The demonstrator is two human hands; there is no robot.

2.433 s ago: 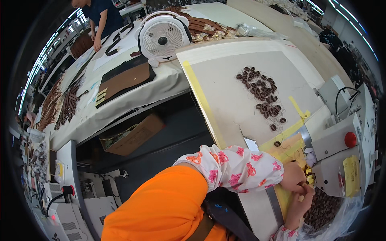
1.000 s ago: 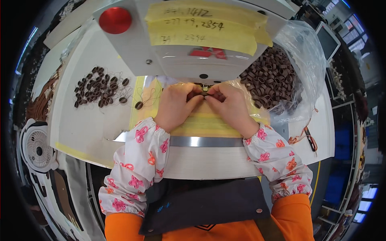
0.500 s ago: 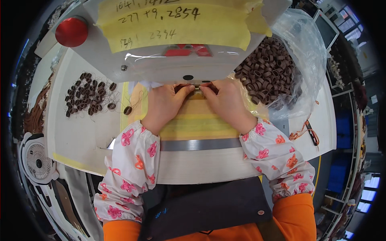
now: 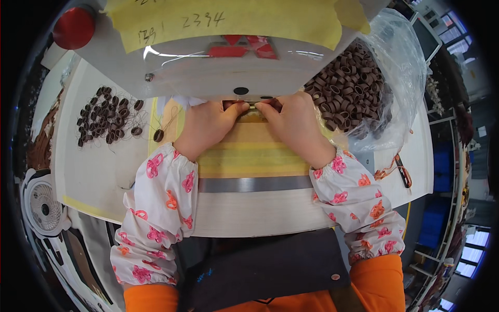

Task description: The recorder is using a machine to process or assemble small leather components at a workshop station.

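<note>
Near: dark apron, flowered sleeves on white desk (image 4: 270,213) | left hand (image 4: 208,127) and right hand (image 4: 293,125) have crept forward, fingers pinched together on small brown ring piece (image 4: 253,106) under grey machine head (image 4: 223,67) | far right: clear bag of brown rings (image 4: 358,88) untouched.

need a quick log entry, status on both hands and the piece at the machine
Left hand and right hand pinch a small brown piece together under the machine head. Piece mostly hidden. Bag of brown rings beside right hand, apart.
</note>
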